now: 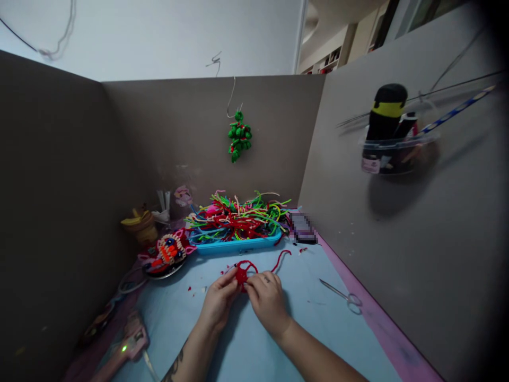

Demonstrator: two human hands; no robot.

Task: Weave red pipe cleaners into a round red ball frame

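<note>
1. Red piece (pixel 241 277): up between both hands, just above the blue mat (pixel 310 339), centre; probably kept there for a clear view of small work.
2. Left hand (pixel 218 300): thumb and fingers pinched narrow on the piece's left edge; looks like the steadying grip.
3. Right hand (pixel 269 300): fingertips closed on the lower right edge, likely shaping; exact finger contact partly hidden.
4. Red loop (pixel 249 263) arches above the fingertips, apparently left free so it isn't crushed.
5. Red strand (pixel 281 259) runs out past the right hand; can't tell if it joins the piece.
6. Tray (pixel 238 245): behind the hands, heaped with colored stems (pixel 246 220); likely there for easy reach.
7. Scissors (pixel 341 296): flat on the right, handles toward the person, presumably for quick pickup.
8. Pink tool (pixel 136 337): left, green light on, maybe a glue gun, apart from the hands.
9. Green charm (pixel 239 138): hangs from a wire on the back panel, likely to save table space.
</note>
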